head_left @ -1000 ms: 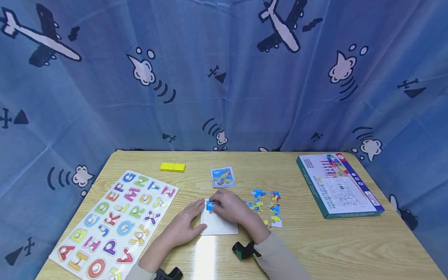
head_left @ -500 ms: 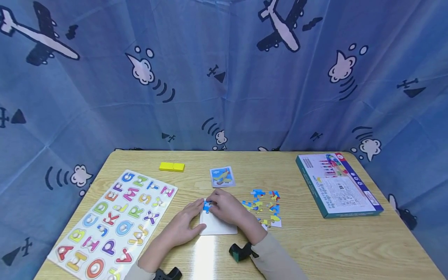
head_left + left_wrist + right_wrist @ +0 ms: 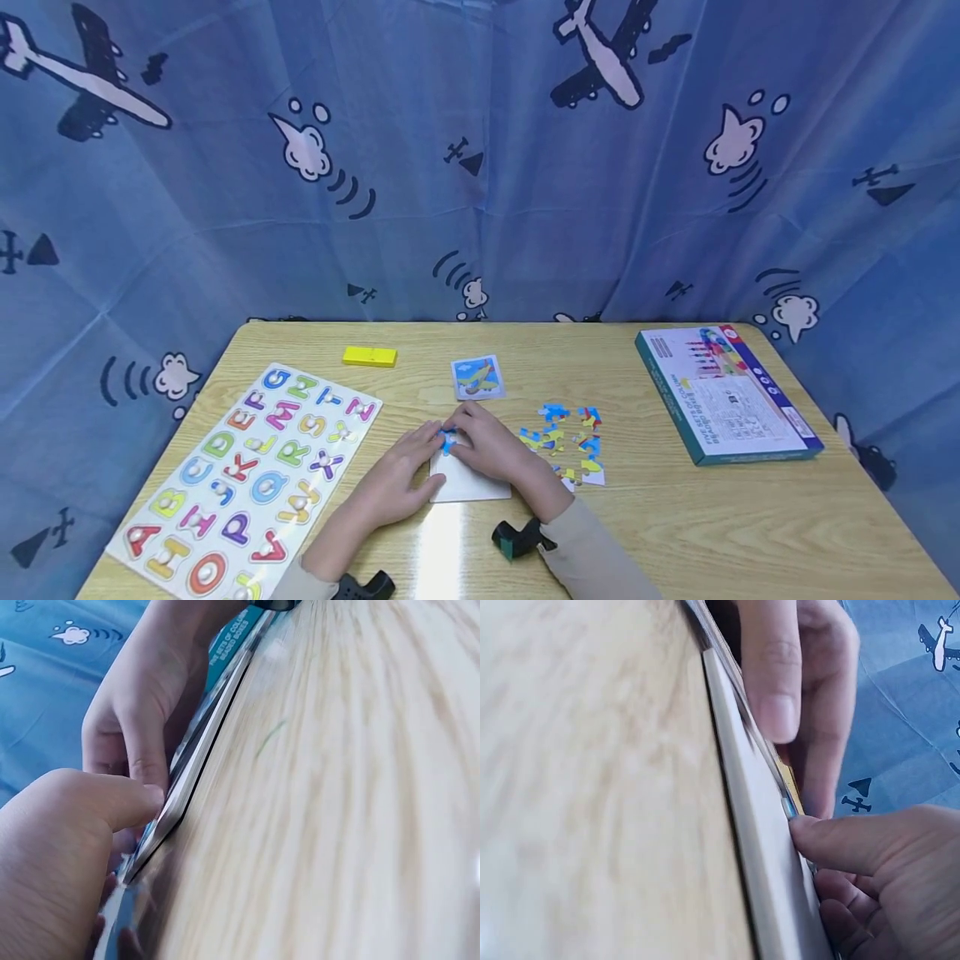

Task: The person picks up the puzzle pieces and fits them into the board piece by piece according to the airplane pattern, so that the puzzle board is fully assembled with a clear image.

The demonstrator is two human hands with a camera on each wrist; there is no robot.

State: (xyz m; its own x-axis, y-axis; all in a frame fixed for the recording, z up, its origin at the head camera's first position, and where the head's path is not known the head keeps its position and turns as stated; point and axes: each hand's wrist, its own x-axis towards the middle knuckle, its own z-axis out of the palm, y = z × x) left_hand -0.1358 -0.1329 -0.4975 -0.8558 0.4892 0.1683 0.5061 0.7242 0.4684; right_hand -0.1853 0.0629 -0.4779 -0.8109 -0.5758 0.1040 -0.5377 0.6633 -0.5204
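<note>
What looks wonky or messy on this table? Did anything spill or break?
The letter board looks wonky: its far edge slants against the back edge of the table. Some puzzle pieces lie loose beside the white square board, so that looks a bit messy. I see nothing spilled or broken.

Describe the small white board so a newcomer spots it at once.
On the wooden table, look between the letter board at left and the puzzle pieces at right. There lies the white board, left hand at its edge, right hand over it. Unlike the letter board, it's small and mostly plain.
</note>
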